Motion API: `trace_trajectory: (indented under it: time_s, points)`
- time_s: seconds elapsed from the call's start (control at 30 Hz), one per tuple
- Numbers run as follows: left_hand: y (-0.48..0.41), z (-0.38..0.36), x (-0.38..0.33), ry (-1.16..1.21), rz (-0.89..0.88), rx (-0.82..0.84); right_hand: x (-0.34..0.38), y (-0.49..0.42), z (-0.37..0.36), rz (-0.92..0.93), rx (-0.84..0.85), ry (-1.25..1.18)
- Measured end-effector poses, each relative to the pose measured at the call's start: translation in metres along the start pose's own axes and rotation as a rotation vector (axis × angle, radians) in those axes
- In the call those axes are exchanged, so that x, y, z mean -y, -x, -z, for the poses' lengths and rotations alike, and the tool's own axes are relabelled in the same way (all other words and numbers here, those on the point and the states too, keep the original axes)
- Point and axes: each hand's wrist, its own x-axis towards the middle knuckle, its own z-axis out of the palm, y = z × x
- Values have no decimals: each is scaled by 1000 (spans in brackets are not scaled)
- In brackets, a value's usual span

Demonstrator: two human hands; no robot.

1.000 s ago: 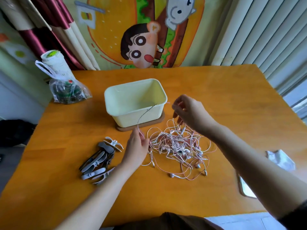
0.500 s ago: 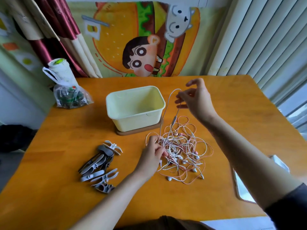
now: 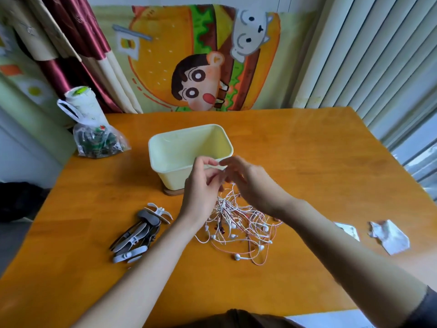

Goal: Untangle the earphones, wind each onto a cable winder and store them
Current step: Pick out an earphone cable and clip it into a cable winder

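A tangled heap of white and pink earphones lies on the orange table, just in front of a pale yellow bin that stands on a wooden coaster. My left hand and my right hand meet above the heap's far edge, fingertips together, pinching strands of cable that rise from the tangle. A pile of grey and white cable winders rests to the left of my left forearm.
A clear plastic bag with dark items sits at the back left corner. Crumpled white paper and a flat card lie at the right. Curtains, a cartoon cloth and blinds stand behind the table.
My right hand has come down from its raised position toward the bin. My left hand has lifted off the heap and now meets the right hand above the tangle.
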Motion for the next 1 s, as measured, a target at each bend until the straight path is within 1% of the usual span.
trace_trajectory:
  time_s: [0.07,0.13,0.2,0.27,0.33,0.43,0.5,0.6,0.7,0.87,0.9,0.93,0.97,1.0]
  points:
    - [-4,2,-5,24,-34,-12,5,1,-6,-31,52,-39]
    - [-4,5,-8,31,-55,-14,3,-1,-5,-47,21,-22]
    - [-2,9,-4,-11,-38,-2,-1,-3,0,-47,-16,-13]
    - [3,10,8,-32,27,49,-3,-5,3,-40,-10,13]
    - [10,9,24,-75,77,150,-2,-5,2,-23,-22,59]
    - [24,4,45,-179,129,281,4,-10,8,-12,-169,-9]
    - [33,3,53,-210,172,274,9,-17,20,-16,-266,-56]
    - [39,4,59,-198,179,212,14,-26,36,-13,-369,-113]
    - [41,5,67,-236,209,253,15,-33,43,-24,-472,-200]
    - [39,17,74,-275,265,286,4,-30,41,-107,-550,-214]
    - [37,20,73,-272,270,280,-1,-27,40,-139,-549,-165]
    - [34,23,71,-283,274,272,-6,-24,39,-173,-515,-84]
    - [31,24,65,-289,265,263,-13,-20,37,-203,-434,21]
    - [27,25,57,-285,239,245,-21,-17,33,-230,-319,136]
